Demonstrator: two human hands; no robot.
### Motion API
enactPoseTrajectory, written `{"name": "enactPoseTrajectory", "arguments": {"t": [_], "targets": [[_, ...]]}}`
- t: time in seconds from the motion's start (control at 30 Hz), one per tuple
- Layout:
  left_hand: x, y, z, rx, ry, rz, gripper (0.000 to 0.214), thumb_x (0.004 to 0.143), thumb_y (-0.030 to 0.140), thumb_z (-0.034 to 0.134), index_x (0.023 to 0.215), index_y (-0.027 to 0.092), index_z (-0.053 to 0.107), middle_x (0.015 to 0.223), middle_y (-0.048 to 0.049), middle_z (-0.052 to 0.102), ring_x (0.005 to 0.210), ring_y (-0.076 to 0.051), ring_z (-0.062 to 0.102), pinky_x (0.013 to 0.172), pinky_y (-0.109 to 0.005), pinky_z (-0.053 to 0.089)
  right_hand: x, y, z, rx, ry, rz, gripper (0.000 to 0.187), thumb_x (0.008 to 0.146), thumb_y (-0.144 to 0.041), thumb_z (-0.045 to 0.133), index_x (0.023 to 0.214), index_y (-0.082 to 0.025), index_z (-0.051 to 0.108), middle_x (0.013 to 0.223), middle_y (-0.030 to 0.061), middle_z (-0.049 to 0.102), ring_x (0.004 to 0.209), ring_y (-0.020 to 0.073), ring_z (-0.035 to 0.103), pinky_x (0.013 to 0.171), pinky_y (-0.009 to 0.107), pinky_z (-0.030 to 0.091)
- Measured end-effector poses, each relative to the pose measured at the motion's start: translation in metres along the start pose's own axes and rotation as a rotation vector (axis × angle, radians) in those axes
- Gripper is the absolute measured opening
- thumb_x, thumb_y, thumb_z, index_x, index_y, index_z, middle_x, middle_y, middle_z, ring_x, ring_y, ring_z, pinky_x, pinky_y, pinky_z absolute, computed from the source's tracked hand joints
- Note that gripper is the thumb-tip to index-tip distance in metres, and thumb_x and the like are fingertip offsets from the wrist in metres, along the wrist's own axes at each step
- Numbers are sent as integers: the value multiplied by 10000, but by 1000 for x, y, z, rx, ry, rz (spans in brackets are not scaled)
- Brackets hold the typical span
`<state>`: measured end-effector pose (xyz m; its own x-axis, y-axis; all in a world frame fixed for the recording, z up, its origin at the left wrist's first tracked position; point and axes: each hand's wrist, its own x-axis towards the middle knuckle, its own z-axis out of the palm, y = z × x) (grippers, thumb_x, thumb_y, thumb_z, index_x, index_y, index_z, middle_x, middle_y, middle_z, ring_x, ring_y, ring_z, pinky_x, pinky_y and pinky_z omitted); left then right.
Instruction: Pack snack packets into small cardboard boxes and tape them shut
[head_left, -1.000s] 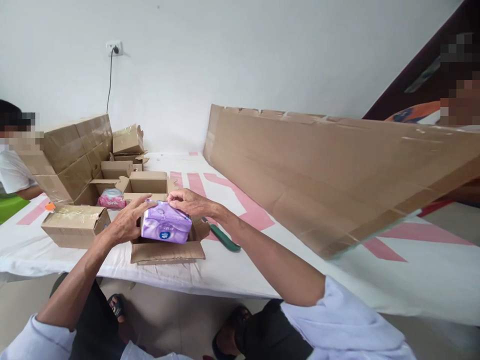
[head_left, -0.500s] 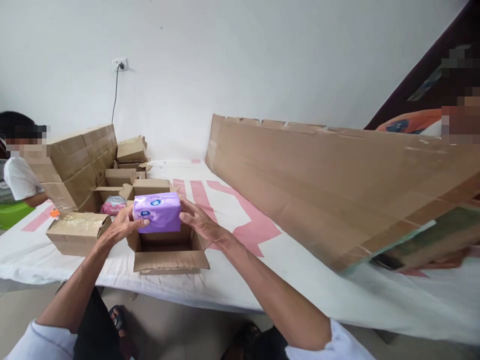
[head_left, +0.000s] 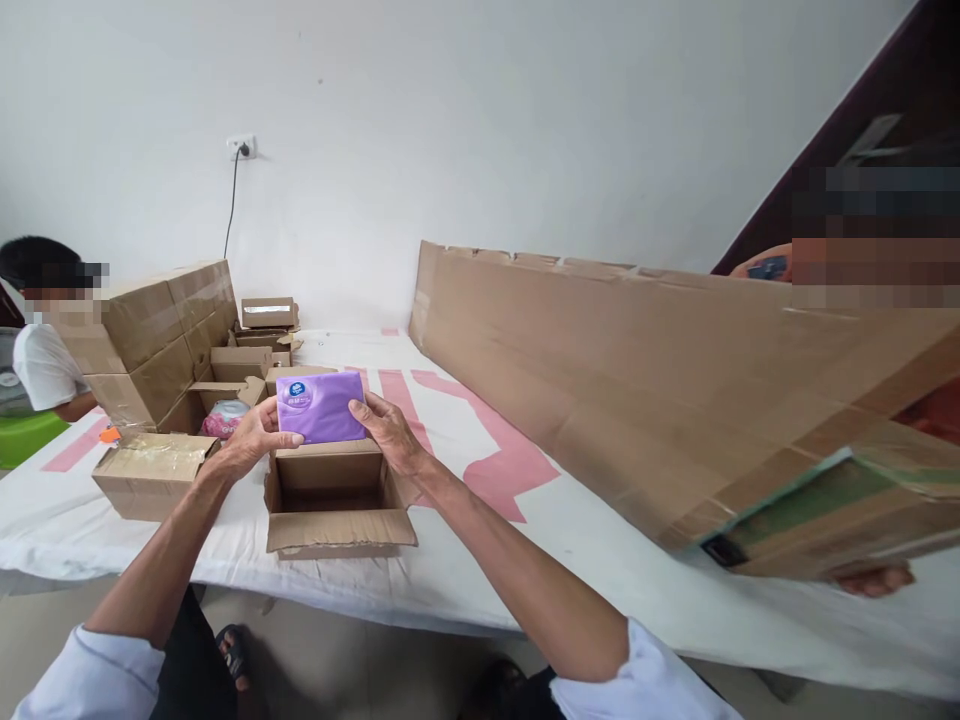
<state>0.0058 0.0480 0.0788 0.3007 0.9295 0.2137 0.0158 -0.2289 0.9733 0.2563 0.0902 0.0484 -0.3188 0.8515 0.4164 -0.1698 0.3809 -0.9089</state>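
Observation:
I hold a purple tissue pack [head_left: 319, 406] up in the air between both hands, its broad face turned toward me. My left hand [head_left: 251, 440] grips its left end and my right hand [head_left: 386, 432] grips its right end. Just below the pack stands a small open cardboard box [head_left: 336, 500] on the white table cover [head_left: 525, 560], its flaps folded out and its inside bare.
Taped cardboard boxes [head_left: 154, 330] are stacked at the left, with a flat box [head_left: 146, 472] in front and a pink pack [head_left: 225, 417] in another. A long cardboard sheet [head_left: 675, 380] slants across the right, held by another person's hand [head_left: 874, 578]. A person sits at far left.
The purple pack has come up out of the small box and turned its flat face toward me. The cardboard sheet at right has shifted, and the green tool is out of sight.

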Motion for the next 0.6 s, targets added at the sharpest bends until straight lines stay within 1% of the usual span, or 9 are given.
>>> {"name": "enactPoseTrajectory", "arguments": {"t": [0.13, 0.23, 0.3, 0.37, 0.47, 0.6], "targets": [[4, -5, -4, -29, -22, 2, 806, 643, 277, 966, 1395, 198, 687, 1305, -138, 780, 1266, -365, 699, 1030, -454, 557, 6, 15, -2, -13, 26, -15, 594, 848, -817, 697, 782, -241, 568, 769, -27, 512, 739, 168, 443, 704, 331, 415], [7, -6, -5, -31, -13, 2, 784, 654, 260, 950, 1390, 195, 688, 1287, -136, 788, 1256, -360, 703, 1020, -446, 558, 9, 23, -3, -30, 30, -30, 628, 870, -834, 658, 729, -254, 462, 738, -42, 409, 703, 156, 357, 678, 332, 367], [9, -6, -5, -41, -1, 4, 773, 656, 258, 948, 1383, 189, 692, 1265, -137, 796, 1234, -358, 713, 1009, -441, 561, 12, 27, -4, -38, 30, -37, 632, 887, -827, 646, 716, -261, 421, 732, -44, 378, 699, 156, 334, 676, 335, 367], [11, -6, -3, -58, 6, 8, 757, 655, 262, 951, 1366, 185, 704, 1249, -139, 804, 1214, -357, 721, 991, -432, 565, 14, 30, -5, -25, 29, -34, 624, 891, -824, 646, 720, -264, 429, 731, -38, 395, 707, 163, 358, 683, 339, 398], [13, -6, -2, -78, 10, 22, 737, 660, 274, 958, 1352, 184, 720, 1235, -141, 811, 1198, -361, 730, 968, -423, 572, 20, 34, -5, 27, 15, -15, 601, 881, -833, 648, 762, -260, 511, 742, -17, 489, 754, 188, 459, 720, 353, 468], [17, -8, -3, -103, 22, 44, 769, 681, 303, 963, 1397, 183, 707, 1269, -156, 801, 1244, -377, 715, 1023, -453, 560, 29, 43, -7, 69, -22, -30, 568, 908, -811, 628, 846, -247, 625, 826, 18, 627, 876, 224, 581, 845, 395, 529]]}}
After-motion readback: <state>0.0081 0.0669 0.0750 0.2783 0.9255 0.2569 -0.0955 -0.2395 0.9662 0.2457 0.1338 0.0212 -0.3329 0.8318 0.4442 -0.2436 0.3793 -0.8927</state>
